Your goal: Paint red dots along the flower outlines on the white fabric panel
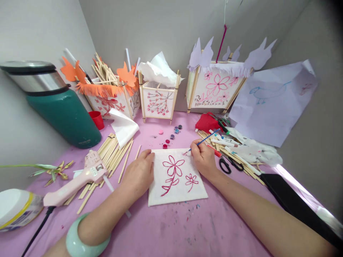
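A white square panel [158, 191] lies on the table, painted with dark pink flowers on leafy stems. My left hand [140, 173] grips its upper left edge, fingers curled along the side. At the panel's upper right, my right hand [203, 157] pinches a thin blue paintbrush [205, 138]. The brush tip touches or nearly touches the panel, beside a small pink mark. Small pots of paint [172, 137] in pink, red and blue tones sit just beyond the panel's top edge.
Left are wooden sticks [115, 155], a pink glue gun [77, 181], a white tub [18, 208] and a green bottle [64, 117]. Decorated lanterns [158, 101] stand along the wall. Right are scissors [225, 166], markers [224, 142], more sticks and a black object [289, 196].
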`<action>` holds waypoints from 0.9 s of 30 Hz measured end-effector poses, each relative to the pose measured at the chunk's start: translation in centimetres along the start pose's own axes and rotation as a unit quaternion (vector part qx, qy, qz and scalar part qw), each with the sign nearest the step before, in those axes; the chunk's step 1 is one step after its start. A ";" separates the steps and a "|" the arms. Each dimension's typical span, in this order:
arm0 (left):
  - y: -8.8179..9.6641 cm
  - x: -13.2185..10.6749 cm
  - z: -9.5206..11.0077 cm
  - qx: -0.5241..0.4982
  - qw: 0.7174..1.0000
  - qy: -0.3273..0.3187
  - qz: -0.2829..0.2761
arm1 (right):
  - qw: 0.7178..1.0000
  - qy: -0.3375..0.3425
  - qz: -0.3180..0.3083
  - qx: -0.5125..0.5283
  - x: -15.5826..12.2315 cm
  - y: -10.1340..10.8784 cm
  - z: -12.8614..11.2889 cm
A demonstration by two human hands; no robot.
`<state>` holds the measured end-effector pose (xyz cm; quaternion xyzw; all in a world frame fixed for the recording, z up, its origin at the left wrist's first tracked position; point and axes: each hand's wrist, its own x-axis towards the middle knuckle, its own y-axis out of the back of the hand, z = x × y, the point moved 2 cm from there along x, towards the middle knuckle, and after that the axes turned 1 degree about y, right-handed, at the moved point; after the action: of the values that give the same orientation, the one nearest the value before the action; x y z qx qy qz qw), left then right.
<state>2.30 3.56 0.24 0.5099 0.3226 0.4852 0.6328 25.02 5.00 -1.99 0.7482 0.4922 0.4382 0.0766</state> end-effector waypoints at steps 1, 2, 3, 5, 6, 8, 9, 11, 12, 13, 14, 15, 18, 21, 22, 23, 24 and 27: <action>0.0 0.0 0.0 0.001 1.000 0.000 0.000 | 1.000 0.000 -0.001 -0.001 0.0 0.0 0.0; 0.0 0.0 0.0 0.002 1.000 0.000 0.000 | 1.000 0.000 -0.005 -0.002 0.0 -0.1 0.0; 0.0 0.0 0.0 0.003 1.000 0.001 -0.001 | 1.000 -0.001 -0.008 -0.002 0.0 -0.1 0.0; 0.0 0.0 0.0 0.005 1.000 0.002 -0.002 | 1.000 -0.002 -0.014 -0.002 0.0 -0.2 0.0; 0.0 0.0 0.0 0.006 1.000 0.002 -0.002 | 1.000 -0.001 -0.017 -0.002 0.0 -0.2 0.0; 0.0 0.1 0.1 0.006 1.000 0.004 -0.004 | 1.000 -0.001 -0.020 0.000 0.1 -0.2 -0.1; 0.0 0.1 0.1 0.006 1.000 0.005 -0.004 | 1.000 0.000 -0.021 0.002 0.1 -0.2 -0.1; 0.1 0.1 0.1 0.006 1.000 0.007 -0.006 | 1.000 0.001 -0.022 0.005 0.1 -0.2 -0.1; 0.1 0.0 0.1 0.006 1.000 0.007 -0.007 | 1.000 0.002 -0.023 0.006 0.1 -0.2 -0.1; 0.1 0.0 0.1 0.006 1.000 0.007 -0.007 | 1.000 0.003 -0.023 0.007 0.1 -0.2 -0.1; 0.1 0.0 0.1 0.005 1.000 0.007 -0.007 | 1.000 0.004 -0.024 0.006 0.1 -0.1 -0.1; 0.1 0.0 0.1 0.005 1.000 0.007 -0.006 | 1.000 0.004 -0.025 0.006 0.1 -0.1 -0.1; 0.1 0.0 0.2 0.005 1.000 0.005 -0.004 | 1.000 0.004 -0.024 0.003 0.1 -0.2 -0.1; 0.1 0.1 0.2 0.005 1.000 0.005 -0.005 | 1.000 0.001 -0.017 -0.003 0.1 -0.2 0.0; 0.1 0.1 0.2 0.006 1.000 0.005 -0.005 | 1.000 0.000 -0.016 -0.005 0.1 -0.2 0.1; 0.1 0.1 0.2 0.007 1.000 0.005 -0.004 | 1.000 0.000 -0.014 -0.007 0.1 -0.2 0.1; 0.1 0.0 0.1 0.007 1.000 0.005 -0.004 | 1.000 0.000 -0.013 -0.008 0.1 -0.2 0.1; 0.0 0.0 0.0 0.005 1.000 0.003 -0.003 | 1.000 0.001 -0.008 -0.014 0.2 -0.3 0.2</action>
<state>2.32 3.57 0.29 0.5106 0.3287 0.4831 0.6308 25.04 5.32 -2.18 0.7425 0.4922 0.4452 0.0904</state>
